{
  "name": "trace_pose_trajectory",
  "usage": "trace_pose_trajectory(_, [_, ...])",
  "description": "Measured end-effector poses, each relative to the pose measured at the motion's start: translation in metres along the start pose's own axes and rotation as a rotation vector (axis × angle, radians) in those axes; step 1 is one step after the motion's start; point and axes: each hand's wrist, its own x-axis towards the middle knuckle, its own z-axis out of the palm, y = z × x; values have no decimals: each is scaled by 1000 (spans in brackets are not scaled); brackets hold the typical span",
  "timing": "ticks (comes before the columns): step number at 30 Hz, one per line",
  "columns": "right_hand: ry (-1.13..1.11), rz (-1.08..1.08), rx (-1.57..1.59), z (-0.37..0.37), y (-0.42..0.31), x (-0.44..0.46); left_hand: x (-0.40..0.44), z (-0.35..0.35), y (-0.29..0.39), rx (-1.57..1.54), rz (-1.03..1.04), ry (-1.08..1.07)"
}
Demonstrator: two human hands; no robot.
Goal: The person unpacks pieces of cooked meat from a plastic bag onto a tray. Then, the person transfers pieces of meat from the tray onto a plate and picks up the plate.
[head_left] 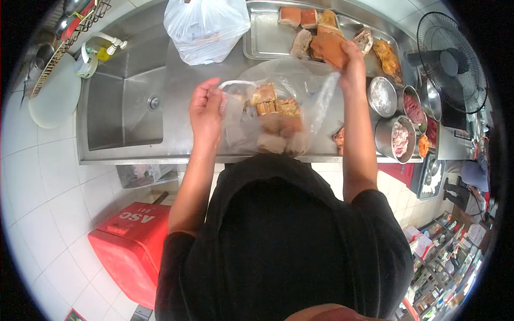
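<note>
My left hand (205, 104) pinches the left rim of a clear plastic bag (323, 99) lying on the steel counter. Several brown and pale blocks of meat (264, 95) show inside this bag. Over the front of a metal tray, my right hand (350, 61) grips a flat reddish-brown piece of meat (329, 47). The bag's right side rises close to my right wrist; whether it touches is unclear. In the tray (261, 35) are more skin-topped meat blocks (290, 16) and a yellowish-orange piece (387, 58).
A full white plastic bag (206, 29) stands beside the sink (123, 109). Metal bowls of meat (399, 140) and white powder (382, 96) line the right side, near a black fan (447, 61). Below is a red bin (128, 246). Another person (474, 179) is far right.
</note>
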Motion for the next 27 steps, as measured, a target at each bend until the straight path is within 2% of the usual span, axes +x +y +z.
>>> trace_pose_trajectory(4, [367, -308, -310, 4, 58, 73, -6, 3, 0, 70, -7, 5])
trace_pose_trajectory(7, [585, -640, -836, -15, 110, 106, -9, -1, -7, 90, -38, 13])
trace_pose_trajectory(10, [498, -509, -888, -9, 129, 83, -13, -4, -13, 109, -51, 22])
trace_pose_trajectory(14, [417, -520, -1028, -17, 137, 71, -18, -7, -21, 92, -39, 25])
trace_pose_trajectory(17, [416, -710, -1256, -24, 128, 53, -18, -5, -22, 95, -37, 19])
trace_pose_trajectory(20, [250, -1128, -1265, -21, 118, 65, -18, -3, -23, 97, -61, 19])
trace_pose_trajectory(22, [33, -1105, -1190, 16, 102, 57, -21, -2, -24, 113, -79, 12])
trace_pose_trajectory(24, [-77, -1226, -1330, 42, 103, 62, -19, 2, -22, 139, -78, -3])
trace_pose_trajectory(27, [-383, -1112, -1750, 37, 113, 67, -21, 10, -7, 105, -120, 37])
